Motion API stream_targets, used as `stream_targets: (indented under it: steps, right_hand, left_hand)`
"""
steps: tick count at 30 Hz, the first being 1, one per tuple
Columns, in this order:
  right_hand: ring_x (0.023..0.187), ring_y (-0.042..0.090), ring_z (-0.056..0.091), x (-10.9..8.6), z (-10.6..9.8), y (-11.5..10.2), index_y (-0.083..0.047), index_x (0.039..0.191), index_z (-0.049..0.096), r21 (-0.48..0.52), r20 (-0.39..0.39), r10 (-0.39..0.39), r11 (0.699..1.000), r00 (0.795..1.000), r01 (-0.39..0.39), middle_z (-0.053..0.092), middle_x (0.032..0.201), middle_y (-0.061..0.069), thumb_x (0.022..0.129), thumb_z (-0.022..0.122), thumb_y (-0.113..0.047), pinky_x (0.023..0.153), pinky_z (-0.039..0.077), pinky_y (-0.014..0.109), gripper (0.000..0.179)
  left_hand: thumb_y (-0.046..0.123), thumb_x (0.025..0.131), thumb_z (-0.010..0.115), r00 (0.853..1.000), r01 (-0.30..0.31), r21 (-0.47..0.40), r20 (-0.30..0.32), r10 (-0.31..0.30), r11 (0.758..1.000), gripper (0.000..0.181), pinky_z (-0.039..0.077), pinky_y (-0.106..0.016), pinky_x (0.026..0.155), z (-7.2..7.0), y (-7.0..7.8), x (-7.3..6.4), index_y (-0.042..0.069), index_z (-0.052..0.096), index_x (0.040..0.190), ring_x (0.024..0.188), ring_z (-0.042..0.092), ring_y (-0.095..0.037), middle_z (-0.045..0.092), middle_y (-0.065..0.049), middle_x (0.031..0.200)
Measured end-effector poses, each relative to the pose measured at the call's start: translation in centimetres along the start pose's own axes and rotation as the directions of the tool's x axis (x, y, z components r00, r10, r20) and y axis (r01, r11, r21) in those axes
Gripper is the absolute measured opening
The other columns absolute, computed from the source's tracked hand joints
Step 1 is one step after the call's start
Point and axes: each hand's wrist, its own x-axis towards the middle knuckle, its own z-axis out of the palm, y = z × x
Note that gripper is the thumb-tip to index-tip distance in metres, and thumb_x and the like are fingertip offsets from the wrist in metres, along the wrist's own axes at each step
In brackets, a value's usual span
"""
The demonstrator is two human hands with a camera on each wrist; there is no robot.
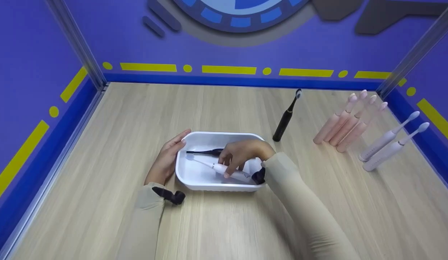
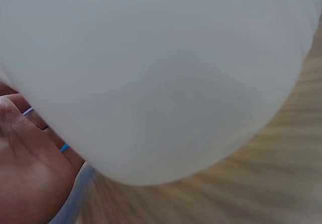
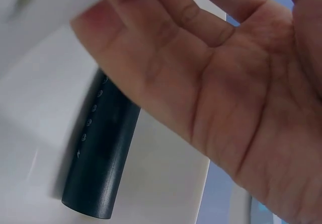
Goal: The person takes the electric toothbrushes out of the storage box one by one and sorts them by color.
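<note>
A white plastic basin [image 1: 205, 186] sits on the table. My left hand [image 1: 165, 162] grips its left rim, thumb at the edge and fingers along the outside; the basin's pale wall [image 2: 166, 93] fills most of the left wrist view. Inside the basin, my right hand [image 1: 245, 151] pinches the handle of a white electric toothbrush [image 1: 220, 168], its head pointing left. Behind it lies a black electric toothbrush [image 1: 204, 152], partly hidden by the right hand. In the right wrist view the black handle [image 3: 100, 158] shows against the basin floor, below the fingers.
Another black electric toothbrush [image 1: 283, 124] stands upright right of the basin. Farther right stand several pink electric toothbrushes [image 1: 341, 126] and two white ones [image 1: 384, 155]. Blue-purple panels [image 1: 231, 54] border the wooden table [image 1: 155, 108] at the back and sides.
</note>
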Motion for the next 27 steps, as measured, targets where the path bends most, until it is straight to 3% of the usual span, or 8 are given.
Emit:
stream_targets:
  steps: [13, 23, 27]
  right_hand:
    - [0.080, 0.005, 0.057, -0.5, -0.2, -0.1, -0.007, 0.113, 0.064, -0.015, -0.037, -0.042, 0.999, 0.998, 0.042, 0.067, 0.098, 0.002, 0.081, 0.076, -0.022, 0.070, 0.055, 0.023, 0.037]
    - [0.073, 0.006, 0.054, -1.2, -0.8, -0.4, -0.010, 0.110, 0.066, -0.048, -0.075, -0.101, 0.994, 0.992, 0.097, 0.065, 0.089, -0.003, 0.082, 0.073, -0.026, 0.062, 0.046, 0.018, 0.033]
    - [0.066, 0.006, 0.049, -1.7, -1.1, -0.4, -0.013, 0.107, 0.067, -0.021, -0.096, -0.123, 0.992, 0.988, 0.122, 0.062, 0.083, -0.005, 0.082, 0.073, -0.024, 0.053, 0.039, 0.019, 0.028]
  left_hand:
    - [0.009, 0.101, 0.040, 1.000, 0.002, 0.004, 0.013, -0.002, 1.000, 0.047, 0.029, -0.034, 0.118, 0.1, 0.1, 0.1, 0.007, 0.035, 0.148, 0.143, 0.031, -0.022, 0.029, -0.008, 0.157]
    - [0.010, 0.101, 0.041, 1.000, 0.007, 0.003, 0.004, -0.007, 1.000, 0.047, 0.026, -0.032, 0.119, 0.1, 0.0, 0.1, 0.007, 0.035, 0.148, 0.145, 0.029, -0.021, 0.030, -0.008, 0.157]
    - [0.009, 0.101, 0.041, 1.000, 0.000, -0.007, 0.006, 0.000, 1.000, 0.047, 0.025, -0.032, 0.119, 0.0, 0.0, 0.0, 0.005, 0.035, 0.148, 0.145, 0.029, -0.021, 0.031, -0.009, 0.157]
